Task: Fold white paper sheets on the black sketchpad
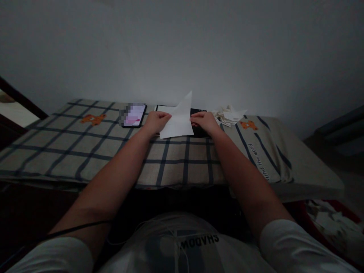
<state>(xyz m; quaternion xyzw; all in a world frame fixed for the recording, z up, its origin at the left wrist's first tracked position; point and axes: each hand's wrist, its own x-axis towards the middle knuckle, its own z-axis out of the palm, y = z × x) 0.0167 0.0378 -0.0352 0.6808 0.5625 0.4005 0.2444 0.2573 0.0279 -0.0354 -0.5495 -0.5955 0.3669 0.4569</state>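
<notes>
Basically, your left hand [156,120] and right hand [205,121] both pinch the white paper sheet [178,121] lying between them on the black notebook [199,129] (upper corner raised, long axis away from you), equally near.

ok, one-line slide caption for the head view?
Both hands, left hand and right hand, press a white paper sheet on a checked cloth, phone alongside.

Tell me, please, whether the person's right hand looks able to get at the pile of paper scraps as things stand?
Probably yes. The right hand rests on the white sheet, and the pile of paper scraps lies just beyond it to the right on the checked cloth, with nothing visible between them.
</notes>
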